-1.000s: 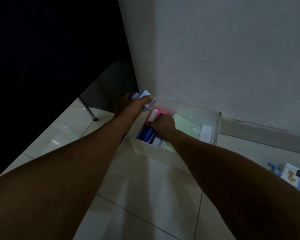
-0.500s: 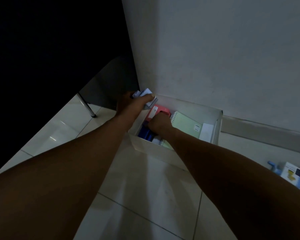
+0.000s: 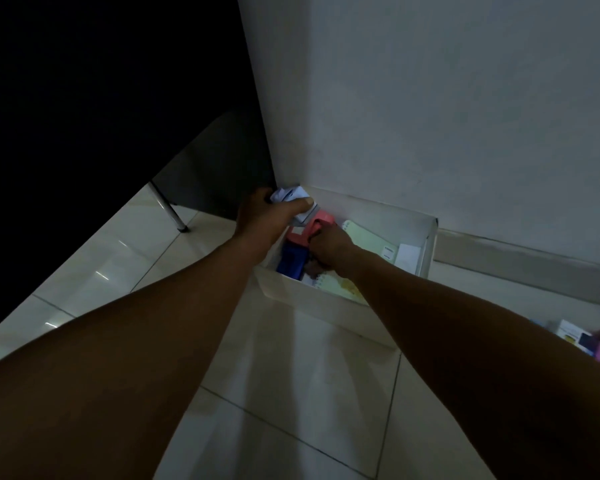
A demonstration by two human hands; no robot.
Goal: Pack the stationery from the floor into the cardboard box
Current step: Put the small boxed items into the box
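An open cardboard box [image 3: 329, 306] stands on the floor against the wall. Inside lie a pale green spiral notebook [image 3: 368, 237], a pink item [image 3: 317, 225], a blue item [image 3: 291, 261] and a white card [image 3: 407, 256]. My left hand [image 3: 267, 216] hovers over the box's far left corner, shut on a small bundle of white and blue packets [image 3: 291, 197]. My right hand [image 3: 333, 247] is down inside the box, fingers curled against the pink item; whether it grips it is unclear.
More stationery boxes [image 3: 582, 337], white, blue and pink, lie on the tiled floor at the right edge. A dark piece of furniture with a metal leg [image 3: 168, 207] stands at the left. The wall rises right behind the box.
My right hand has shifted slightly left inside the box toward the pink item, uncovering more of the green notebook. My left hand stays put with its bundle.
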